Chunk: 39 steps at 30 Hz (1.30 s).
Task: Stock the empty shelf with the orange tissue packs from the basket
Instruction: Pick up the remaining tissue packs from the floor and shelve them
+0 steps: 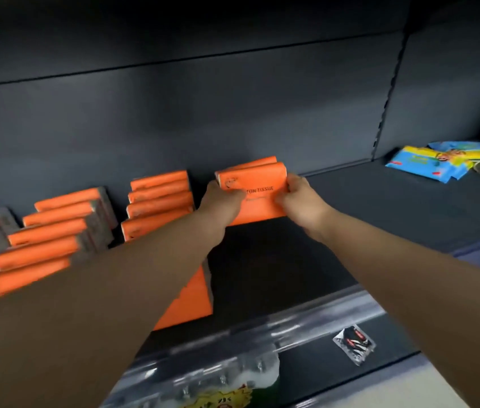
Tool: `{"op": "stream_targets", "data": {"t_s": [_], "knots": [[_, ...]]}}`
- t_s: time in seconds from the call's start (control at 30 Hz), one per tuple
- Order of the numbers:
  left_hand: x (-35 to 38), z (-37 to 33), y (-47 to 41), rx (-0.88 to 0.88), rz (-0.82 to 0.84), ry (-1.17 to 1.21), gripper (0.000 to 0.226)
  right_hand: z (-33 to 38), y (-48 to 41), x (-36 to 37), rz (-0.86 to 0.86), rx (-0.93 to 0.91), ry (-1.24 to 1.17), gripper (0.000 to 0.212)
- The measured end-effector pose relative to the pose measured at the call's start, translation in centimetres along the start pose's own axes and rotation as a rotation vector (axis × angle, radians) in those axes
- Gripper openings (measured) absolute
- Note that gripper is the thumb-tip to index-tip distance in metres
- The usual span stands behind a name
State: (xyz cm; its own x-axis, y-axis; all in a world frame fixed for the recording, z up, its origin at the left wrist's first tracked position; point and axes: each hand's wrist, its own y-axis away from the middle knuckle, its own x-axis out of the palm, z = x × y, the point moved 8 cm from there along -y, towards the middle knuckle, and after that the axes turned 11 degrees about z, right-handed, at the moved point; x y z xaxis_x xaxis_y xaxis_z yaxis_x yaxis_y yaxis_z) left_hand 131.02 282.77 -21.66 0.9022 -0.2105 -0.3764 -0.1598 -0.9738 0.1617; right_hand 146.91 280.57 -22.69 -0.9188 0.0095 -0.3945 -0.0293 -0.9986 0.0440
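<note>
Orange tissue packs (257,184), flat glossy rectangles, stand on the dark shelf (394,207), fingers of both hands grasping them.

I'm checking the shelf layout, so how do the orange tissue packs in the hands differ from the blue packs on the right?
The orange tissue packs stand upright, gripped by the left hand and right hand; the blue packs lie flat, untouched. The orange ones are plain with dark lettering; the blue ones carry colourful pictures. Both sit on the same shelf.
</note>
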Motion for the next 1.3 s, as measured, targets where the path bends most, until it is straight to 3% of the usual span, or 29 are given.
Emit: {"op": "stream_targets", "data": {"t_s": [0.27,0.5,1.3], "knots": [[0.5,0.5,-3.7,-0.079,-0.005,0.024,0.044,-0.6,-3.0,0.8,0.001,0.028,0.063,0.047],[-0.7,1.8,-5.7,-0.112,-0.068,-0.002,0.044,-1.1,-4.0,2.0,0.008,0.040,0.008,0.036],[1.8,2.4,-8.6,-0.156,0.026,0.070,0.058,-3.0,-6.2,0.9,0.046,0.117,0.063,0.045]]}}
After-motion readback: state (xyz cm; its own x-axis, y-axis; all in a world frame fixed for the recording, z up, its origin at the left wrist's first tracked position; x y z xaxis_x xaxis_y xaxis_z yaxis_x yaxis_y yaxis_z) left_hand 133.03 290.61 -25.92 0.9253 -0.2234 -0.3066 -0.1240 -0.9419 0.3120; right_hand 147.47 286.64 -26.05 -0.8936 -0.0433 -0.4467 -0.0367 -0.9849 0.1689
